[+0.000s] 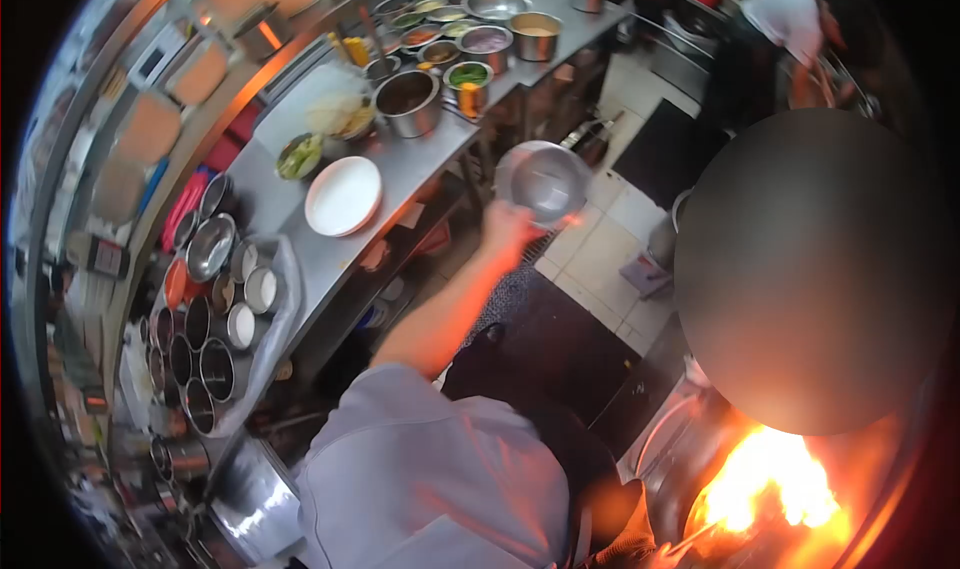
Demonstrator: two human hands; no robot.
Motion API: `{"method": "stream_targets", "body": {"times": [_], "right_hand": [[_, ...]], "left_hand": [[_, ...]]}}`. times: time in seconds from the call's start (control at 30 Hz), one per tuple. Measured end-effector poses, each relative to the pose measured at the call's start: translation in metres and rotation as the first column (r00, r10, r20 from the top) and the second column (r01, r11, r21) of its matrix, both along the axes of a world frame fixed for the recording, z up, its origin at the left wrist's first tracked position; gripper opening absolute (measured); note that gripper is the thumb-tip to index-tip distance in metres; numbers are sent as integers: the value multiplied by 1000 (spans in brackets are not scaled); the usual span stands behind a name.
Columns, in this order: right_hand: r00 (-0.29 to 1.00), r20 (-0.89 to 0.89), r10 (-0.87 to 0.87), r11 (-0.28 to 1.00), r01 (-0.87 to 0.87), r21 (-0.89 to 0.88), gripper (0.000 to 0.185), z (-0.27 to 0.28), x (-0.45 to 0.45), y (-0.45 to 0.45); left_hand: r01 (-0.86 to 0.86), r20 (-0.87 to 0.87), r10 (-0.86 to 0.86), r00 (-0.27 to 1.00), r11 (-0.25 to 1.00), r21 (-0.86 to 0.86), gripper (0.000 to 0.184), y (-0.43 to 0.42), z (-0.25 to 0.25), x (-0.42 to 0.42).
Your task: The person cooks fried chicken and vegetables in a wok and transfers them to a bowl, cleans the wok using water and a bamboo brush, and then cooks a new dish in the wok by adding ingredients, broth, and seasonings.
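Note:
My left arm stretches out over the floor beside the counter. At its end, my left hand (512,224) is closed on the near rim of a round metal bowl (545,181), which is held in the air. At the bottom edge, my right hand (662,557) is partly cut off and looks closed around a thin handle (692,539). That handle reaches toward a wok (705,499) with tall bright flames (765,479) rising from it. Glare hides the handle's far end and the wok's contents.
A steel counter (335,274) carries a white bowl (343,196), a deep metal pot (407,102), several ingredient bowls and a bin of metal containers (283,344). A co-worker (755,59) stands at the far right. A blurred patch covers much of the right side.

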State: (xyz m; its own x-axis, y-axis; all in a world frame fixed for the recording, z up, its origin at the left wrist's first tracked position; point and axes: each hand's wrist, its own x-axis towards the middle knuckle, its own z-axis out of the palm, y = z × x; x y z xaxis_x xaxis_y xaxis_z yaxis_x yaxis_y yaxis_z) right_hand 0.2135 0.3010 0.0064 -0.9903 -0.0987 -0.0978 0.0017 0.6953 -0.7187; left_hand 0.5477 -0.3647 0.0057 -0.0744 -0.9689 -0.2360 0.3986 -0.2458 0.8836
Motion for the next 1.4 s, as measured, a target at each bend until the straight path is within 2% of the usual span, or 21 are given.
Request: {"method": "stream_targets", "body": {"times": [0.1, 0.17, 0.23, 0.37, 0.47, 0.53, 0.57, 0.6, 0.63, 0.67, 0.7, 0.77, 0.83, 0.93, 1.03, 1.1, 1.13, 1.17, 1.3, 1.37, 1.4], "right_hand": [[996, -35, 76, 993, -73, 96, 58, 4, 0, -43], [991, -48, 128, 979, -118, 164, 57, 11, 4, -74], [986, -63, 154, 964, -136, 230, 57, 24, 10, -94], [980, -107, 167, 938, -124, 322, 55, 51, 19, -102], [961, -150, 235, 894, -152, 422, 53, 86, 17, -75], [878, -207, 431, 797, -263, 544, 52, 124, 8, -22], [702, -253, 665, 650, -378, 659, 52, 141, -3, 31], [503, -282, 817, 513, -412, 753, 52, 160, 13, 83], [734, -234, 638, 611, -296, 734, 49, 184, 36, 80], [912, -171, 374, 657, -130, 742, 46, 223, 71, 46], [989, -109, 101, 633, 21, 774, 44, 262, 105, 12], [984, -127, 123, 630, 22, 776, 52, 262, 106, 57], [995, -51, -86, 706, 97, 701, 56, 280, 127, 29], [980, -13, -201, 736, 160, 658, 56, 251, 144, 15], [929, -15, -370, 728, 300, 616, 58, 150, 125, 20], [922, -177, -345, 848, 387, 363, 58, 60, 112, 47], [845, 20, -534, 837, 525, 153, 56, 68, 108, 31], [730, 249, -636, 748, 663, -35, 54, 83, 93, 2], [677, -81, -732, 682, 727, -85, 59, 13, 32, -18], [727, -36, -686, 728, 685, -36, 62, -27, -6, -14], [730, 129, -671, 719, 683, -130, 62, 6, -11, -31]], "left_hand": [[-640, 17, 640, 768, 768, -15, 22, -42, 39, 171], [-804, 257, 794, 551, 587, -93, 39, -73, 15, 303], [-953, 204, 949, 239, 270, -140, 31, -100, -24, 418], [-959, -79, 968, 240, 249, 137, 36, -115, -40, 541], [-951, 94, 987, 134, 101, 293, 46, -139, -29, 556], [-908, 324, 849, 417, 401, 119, 47, -168, -84, 611], [-967, 381, 890, 249, 249, 50, 34, -170, -47, 536], [-837, 592, 780, 206, 453, -306, 25, -172, -56, 516], [-642, 697, 621, 357, 705, -299, 26, -176, -51, 475], [-597, 522, 722, 454, 681, -424, 27, -156, -19, 357], [-415, 513, 553, 656, 832, -367, 23, -157, -43, 304], [21, 551, 134, 824, 963, -267, 22, -126, -50, 150], [588, 639, -255, 725, 714, -382, 23, -61, -32, 16], [902, 622, -655, 429, 270, -338, 26, 66, 5, -139], [744, 699, -633, 333, -279, -607, 37, 206, 41, -265], [641, 788, -571, 231, -520, -565, 54, 293, 52, -317], [552, 858, -445, 258, -661, -508, 67, 329, 56, -339], [541, 855, -445, 265, -666, -514, 67, 360, 50, -359], [524, 920, -235, 315, -765, -375, 84, 411, 16, -393], [529, 939, -232, 252, -780, -335, 84, 412, 4, -399], [521, 950, -178, 256, -803, -290, 82, 407, 6, -403]]}}
